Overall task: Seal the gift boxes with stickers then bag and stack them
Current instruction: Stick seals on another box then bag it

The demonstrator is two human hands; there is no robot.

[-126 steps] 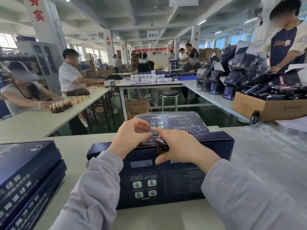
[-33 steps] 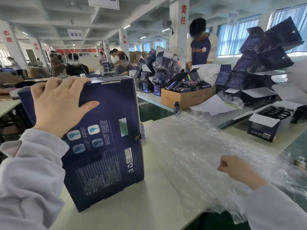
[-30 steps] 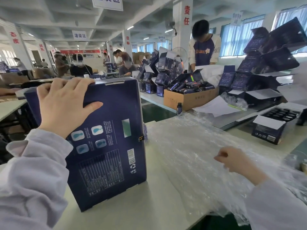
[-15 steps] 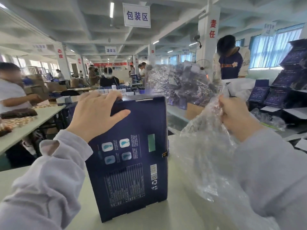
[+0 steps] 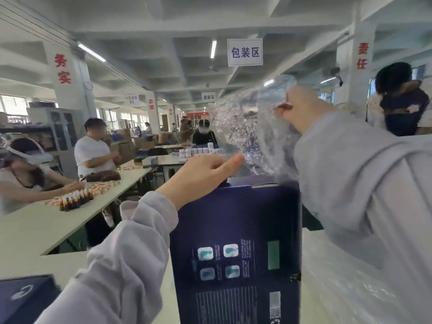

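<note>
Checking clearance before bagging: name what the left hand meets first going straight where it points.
Probably the clear bubble-wrap bag held up by the right hand, beyond the left hand on the gift box; depth unclear.

The upright gift box (image 5: 236,242) stands mid-table and walls off the middle. The left hand (image 5: 201,176) grips the left half of its top edge. The right half of that edge is open, with the clear bag (image 5: 245,127) hanging just above it, held up by the right hand (image 5: 301,106) above and right of the box. The right sleeve (image 5: 362,171) fills the air right of the box, over a heap of plastic bags (image 5: 339,288). Left of the box, a strip of bare table (image 5: 35,265) runs to 1 more dark box (image 5: 23,298); the left sleeve (image 5: 121,265) crosses above it.
</note>
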